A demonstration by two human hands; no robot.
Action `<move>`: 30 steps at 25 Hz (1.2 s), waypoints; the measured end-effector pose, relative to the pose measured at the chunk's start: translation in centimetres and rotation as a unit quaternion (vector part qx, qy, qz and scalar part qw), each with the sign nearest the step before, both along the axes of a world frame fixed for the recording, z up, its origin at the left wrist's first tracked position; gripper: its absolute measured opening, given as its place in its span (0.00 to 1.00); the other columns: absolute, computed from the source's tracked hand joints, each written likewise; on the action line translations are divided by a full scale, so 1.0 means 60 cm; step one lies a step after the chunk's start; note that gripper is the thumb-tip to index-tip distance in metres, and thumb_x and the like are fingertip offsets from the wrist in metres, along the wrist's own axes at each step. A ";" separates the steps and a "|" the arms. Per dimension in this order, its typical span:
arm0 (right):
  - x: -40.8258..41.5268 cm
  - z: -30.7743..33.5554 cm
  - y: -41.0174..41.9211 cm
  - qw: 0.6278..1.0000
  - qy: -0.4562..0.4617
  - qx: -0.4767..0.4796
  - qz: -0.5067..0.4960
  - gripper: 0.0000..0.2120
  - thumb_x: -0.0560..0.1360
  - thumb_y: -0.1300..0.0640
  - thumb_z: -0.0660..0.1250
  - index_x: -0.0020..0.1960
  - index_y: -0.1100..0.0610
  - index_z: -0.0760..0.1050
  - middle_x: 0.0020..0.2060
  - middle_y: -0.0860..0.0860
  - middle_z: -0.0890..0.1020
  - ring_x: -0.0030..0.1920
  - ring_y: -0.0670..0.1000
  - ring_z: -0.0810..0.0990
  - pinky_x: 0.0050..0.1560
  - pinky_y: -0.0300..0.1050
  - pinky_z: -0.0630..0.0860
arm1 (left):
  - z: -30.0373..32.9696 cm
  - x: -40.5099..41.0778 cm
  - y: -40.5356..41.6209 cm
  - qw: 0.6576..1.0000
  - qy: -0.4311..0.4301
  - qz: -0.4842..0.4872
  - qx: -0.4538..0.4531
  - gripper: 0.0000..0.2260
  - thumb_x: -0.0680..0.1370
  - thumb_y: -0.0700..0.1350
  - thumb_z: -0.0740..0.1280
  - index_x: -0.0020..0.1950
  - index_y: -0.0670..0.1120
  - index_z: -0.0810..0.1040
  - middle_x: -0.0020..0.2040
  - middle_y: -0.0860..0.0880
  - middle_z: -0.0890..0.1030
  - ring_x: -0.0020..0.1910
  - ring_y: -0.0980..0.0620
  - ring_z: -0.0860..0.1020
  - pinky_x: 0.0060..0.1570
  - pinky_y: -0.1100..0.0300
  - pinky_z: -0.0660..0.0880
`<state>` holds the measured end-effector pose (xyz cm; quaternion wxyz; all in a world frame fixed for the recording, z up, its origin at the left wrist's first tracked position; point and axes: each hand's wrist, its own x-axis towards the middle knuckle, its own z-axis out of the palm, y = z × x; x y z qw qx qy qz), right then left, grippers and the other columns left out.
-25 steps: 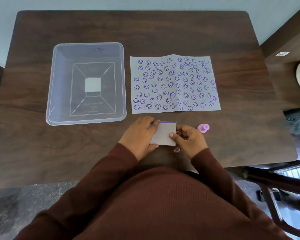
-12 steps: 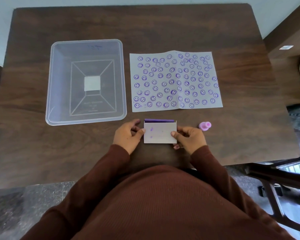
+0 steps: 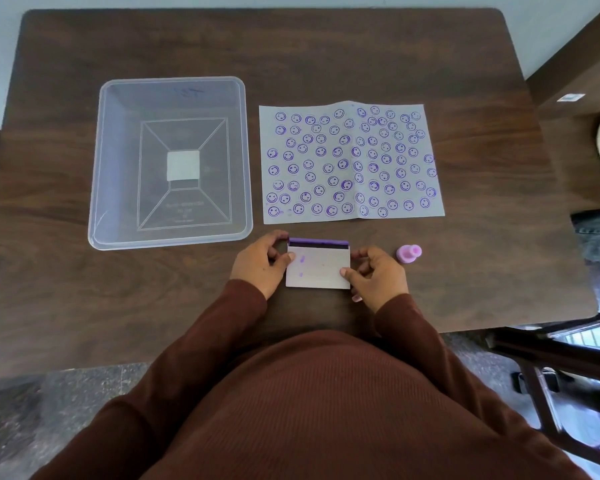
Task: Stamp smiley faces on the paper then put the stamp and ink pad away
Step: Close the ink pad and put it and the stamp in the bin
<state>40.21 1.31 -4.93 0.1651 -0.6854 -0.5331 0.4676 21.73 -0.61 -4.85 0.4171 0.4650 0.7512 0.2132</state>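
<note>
The ink pad (image 3: 318, 266) rests near the table's front edge, its white lid tilted over a purple base that shows along the far side. My left hand (image 3: 262, 261) grips its left end and my right hand (image 3: 376, 277) grips its right end. The small pink stamp (image 3: 408, 253) lies on the table just right of my right hand, untouched. A sheet of paper (image 3: 351, 162) covered with several purple smiley faces lies flat beyond the ink pad.
A clear plastic bin (image 3: 170, 162) stands left of the paper, with only a white label showing at its bottom. The dark wooden table (image 3: 499, 254) ends at the right beside a chair frame (image 3: 548, 358).
My left hand slid from on top of the lid to the pad's left end. The lid now lies lower over the purple base, held from both sides.
</note>
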 end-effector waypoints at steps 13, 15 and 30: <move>0.002 -0.001 0.023 0.992 0.077 -0.085 -0.046 0.12 0.72 0.64 0.67 0.33 0.56 0.68 0.24 0.57 0.74 0.13 0.43 0.71 0.14 0.35 0.72 | 0.010 0.000 0.014 0.998 0.052 -0.041 -0.005 0.11 0.75 0.46 0.64 0.57 0.48 0.76 0.29 0.52 0.69 0.33 0.47 0.73 0.45 0.50 0.79; 0.000 -0.003 0.026 0.992 0.059 -0.094 -0.056 0.12 0.71 0.63 0.68 0.32 0.57 0.68 0.24 0.57 0.74 0.12 0.44 0.71 0.14 0.36 0.72 | 0.012 0.001 0.018 0.997 0.054 -0.045 -0.011 0.11 0.76 0.45 0.64 0.58 0.47 0.76 0.29 0.53 0.68 0.35 0.46 0.74 0.46 0.52 0.77; -0.009 0.005 0.015 0.999 -0.009 -0.028 -0.021 0.16 0.67 0.52 0.72 0.29 0.52 0.66 0.26 0.49 0.71 0.29 0.51 0.70 0.34 0.46 0.70 | 0.008 0.001 -0.010 1.000 0.015 -0.016 0.021 0.08 0.74 0.41 0.66 0.52 0.43 0.76 0.33 0.53 0.72 0.31 0.60 0.67 0.42 0.64 0.64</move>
